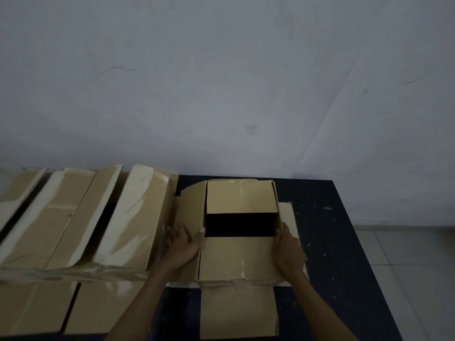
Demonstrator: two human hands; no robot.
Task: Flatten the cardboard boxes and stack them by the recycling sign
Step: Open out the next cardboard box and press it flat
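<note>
A small brown cardboard box stands on the dark table, its top flaps spread and a dark gap showing inside. My left hand lies against the box's left side, thumb hooked over the top edge. On the right edge of the box, my right hand holds with its fingers over the rim. A larger taped cardboard box with raised flaps sits just left of it. No recycling sign is in view.
A pale wall rises right behind the table. The table's right part is bare and speckled with white flecks. Tiled floor shows beyond the table's right edge.
</note>
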